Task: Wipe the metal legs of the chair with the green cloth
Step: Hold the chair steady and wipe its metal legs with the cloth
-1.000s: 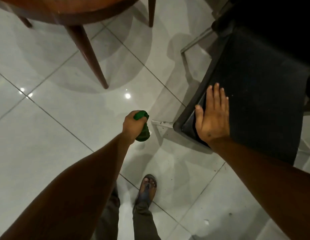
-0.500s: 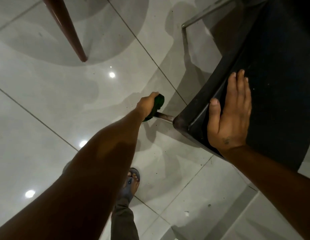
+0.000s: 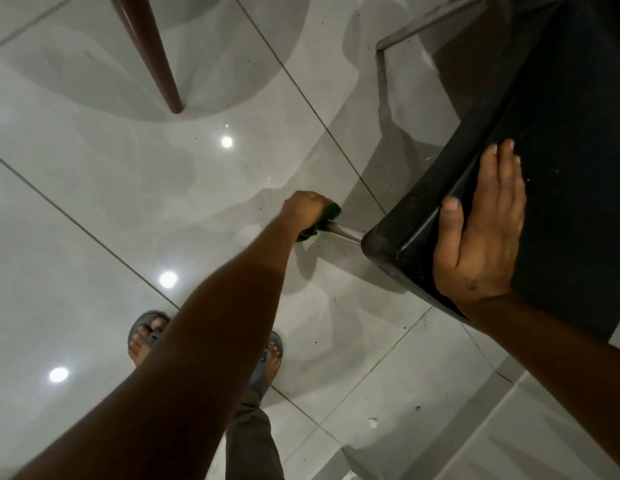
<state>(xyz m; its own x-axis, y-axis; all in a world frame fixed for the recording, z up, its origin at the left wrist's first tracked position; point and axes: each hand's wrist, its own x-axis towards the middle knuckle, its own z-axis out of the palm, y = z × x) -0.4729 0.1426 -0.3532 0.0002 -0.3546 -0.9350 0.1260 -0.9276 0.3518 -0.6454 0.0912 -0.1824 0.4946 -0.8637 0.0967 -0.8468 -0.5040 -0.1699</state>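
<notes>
A chair with a black seat (image 3: 561, 140) fills the right side. Its near metal leg (image 3: 346, 232) runs from under the seat's front corner towards the floor. My left hand (image 3: 305, 210) is closed around the green cloth (image 3: 331, 213), and the cloth is wrapped on that leg near its lower end. Only a dark green edge of the cloth shows past my fingers. My right hand (image 3: 481, 233) lies flat with fingers together on the seat's front edge, holding nothing. A second metal leg (image 3: 383, 60) shows further back under the seat.
The floor is glossy grey tile (image 3: 93, 202) with bright light reflections. A brown wooden table leg (image 3: 152, 53) comes down at the upper left. My two feet in grey sandals (image 3: 147, 329) stand at the bottom centre, partly hidden by my left arm.
My left hand with the cloth went from beside the leg's tip onto the leg and now grips it. The view has dropped closer and tilted, and my right hand stayed on the seat.
</notes>
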